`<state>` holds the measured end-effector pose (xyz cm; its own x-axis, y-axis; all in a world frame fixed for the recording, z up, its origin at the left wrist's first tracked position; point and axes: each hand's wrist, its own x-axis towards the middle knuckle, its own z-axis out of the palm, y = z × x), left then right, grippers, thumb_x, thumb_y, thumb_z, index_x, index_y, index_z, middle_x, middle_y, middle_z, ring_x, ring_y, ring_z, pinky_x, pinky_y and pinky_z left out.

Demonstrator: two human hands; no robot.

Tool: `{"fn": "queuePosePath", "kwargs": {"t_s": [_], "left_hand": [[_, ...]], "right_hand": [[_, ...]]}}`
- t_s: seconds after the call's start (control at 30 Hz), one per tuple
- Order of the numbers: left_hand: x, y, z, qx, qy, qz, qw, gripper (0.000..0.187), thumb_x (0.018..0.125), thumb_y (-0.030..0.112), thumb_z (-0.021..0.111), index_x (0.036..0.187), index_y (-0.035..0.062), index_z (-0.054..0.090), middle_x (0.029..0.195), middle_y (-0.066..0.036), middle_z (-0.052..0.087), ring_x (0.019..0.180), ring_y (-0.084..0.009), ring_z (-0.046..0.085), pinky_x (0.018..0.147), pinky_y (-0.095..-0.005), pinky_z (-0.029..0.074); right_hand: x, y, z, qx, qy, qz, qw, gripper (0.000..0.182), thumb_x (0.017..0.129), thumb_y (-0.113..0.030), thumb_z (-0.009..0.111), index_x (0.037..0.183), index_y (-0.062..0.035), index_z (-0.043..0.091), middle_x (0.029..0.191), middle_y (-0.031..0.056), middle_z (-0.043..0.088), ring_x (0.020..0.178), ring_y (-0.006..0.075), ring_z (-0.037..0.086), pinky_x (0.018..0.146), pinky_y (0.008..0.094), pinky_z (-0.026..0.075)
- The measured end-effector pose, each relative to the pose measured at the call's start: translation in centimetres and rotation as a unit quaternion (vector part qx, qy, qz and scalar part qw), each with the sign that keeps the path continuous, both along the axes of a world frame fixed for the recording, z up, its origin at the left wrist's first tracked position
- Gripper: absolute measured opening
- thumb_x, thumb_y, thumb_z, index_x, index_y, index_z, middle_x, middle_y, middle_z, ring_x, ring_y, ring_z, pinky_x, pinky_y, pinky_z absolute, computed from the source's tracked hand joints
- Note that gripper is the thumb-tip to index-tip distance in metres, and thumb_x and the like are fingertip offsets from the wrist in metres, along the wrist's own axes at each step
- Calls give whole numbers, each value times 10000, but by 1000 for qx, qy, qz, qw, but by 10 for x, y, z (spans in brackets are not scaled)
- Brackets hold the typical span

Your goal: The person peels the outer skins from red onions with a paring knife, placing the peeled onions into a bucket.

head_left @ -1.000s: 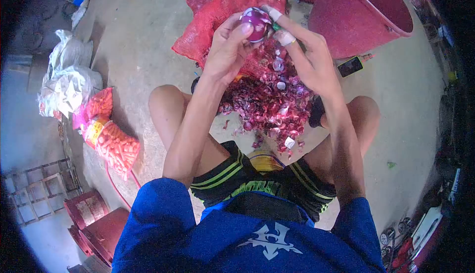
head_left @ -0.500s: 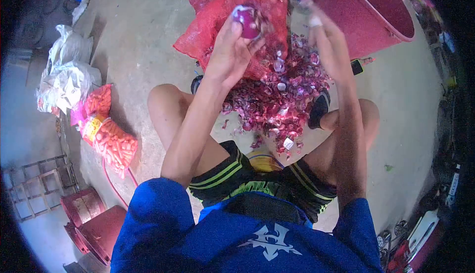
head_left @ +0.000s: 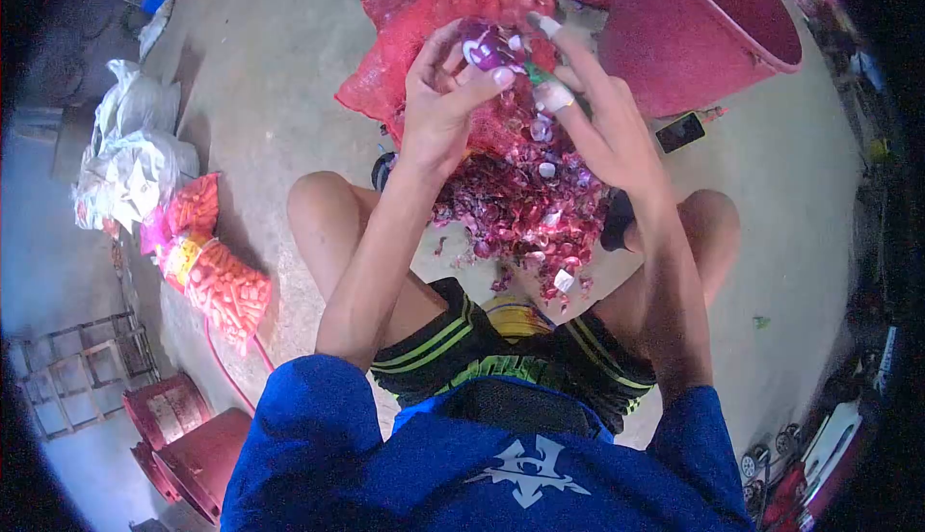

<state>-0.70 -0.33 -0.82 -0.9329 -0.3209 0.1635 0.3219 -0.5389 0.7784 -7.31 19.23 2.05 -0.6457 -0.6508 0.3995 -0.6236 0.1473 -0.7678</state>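
Observation:
A purple onion [head_left: 489,47] with pale patches is held in my left hand [head_left: 445,103], above a red mesh sack [head_left: 390,65]. My right hand [head_left: 609,118], with white wrapping on its thumb and a fingertip, is close against the onion's right side. Its fingers are closed on a small green-handled tool [head_left: 537,74], whose blade I cannot make out. Under both hands lies a heap of red-purple onion skins [head_left: 530,199] on the floor between my legs.
A large red tub [head_left: 665,40] stands at the upper right, with a phone [head_left: 681,133] on the floor below it. White bags [head_left: 140,161] and an orange-filled bag [head_left: 226,286] lie at left. Red buckets [head_left: 207,450] are at lower left.
My right hand has moved left and down to the onion. My left hand has turned, its thumb now across the onion's lower side. The tub and phone appear slightly shifted left.

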Motion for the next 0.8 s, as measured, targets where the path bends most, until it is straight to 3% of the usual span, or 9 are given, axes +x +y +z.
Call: {"fn": "queuePosePath", "kwargs": {"t_s": [0.13, 0.33, 0.53, 0.67, 0.73, 0.8], "left_hand": [[0, 1, 3, 9, 19, -25, 999, 686, 807, -115, 793, 1420, -13, 502, 1299, -149, 670, 1178, -240, 677, 1043, -384, 555], [-3, -5, 0, -66, 24, 7, 998, 682, 791, -130, 793, 1409, -27, 524, 1285, -158, 677, 1129, -236, 701, 1009, -376, 580], [-1, -8, 3, -49, 12, -6, 999, 629, 780, -160, 779, 1354, -43, 550, 1245, -163, 693, 1092, -241, 715, 981, -379, 611], [-1, -9, 1, -72, 19, 18, 997, 623, 771, -175, 776, 1337, -44, 553, 1230, -170, 695, 1091, -241, 716, 972, -379, 621], [-2, -12, 0, -105, 22, 31, 994, 623, 765, -178, 781, 1330, -43, 555, 1223, -174, 694, 1091, -236, 716, 971, -378, 620], [-2, -13, 0, -82, 16, 21, 996, 629, 756, -174, 794, 1324, -40, 560, 1221, -172, 695, 1090, -233, 715, 968, -378, 621]], "right_hand": [[0, 0, 0, 3, 34, -4, 999, 659, 973, -187, 635, 1586, -146, 396, 862, 232, 696, 791, 479, 668, 749, 511, 527], [-4, -1, -9, 23, 128, -48, 990, 653, 975, -216, 638, 1581, -171, 401, 818, 241, 670, 763, 481, 655, 713, 542, 518], [-1, 3, 6, 47, 99, -9, 994, 649, 978, -245, 647, 1579, -203, 406, 767, 238, 651, 764, 471, 656, 702, 556, 507], [0, 3, 4, 62, 78, -13, 995, 635, 978, -249, 647, 1569, -218, 419, 762, 233, 652, 758, 471, 656, 702, 557, 508], [1, 3, 6, 84, 90, -19, 992, 611, 988, -164, 623, 1566, -132, 428, 908, 259, 680, 785, 472, 659, 696, 521, 490], [-2, 2, 2, 90, 99, -36, 990, 611, 988, -165, 620, 1567, -131, 427, 913, 271, 675, 796, 482, 651, 706, 527, 489]]}}
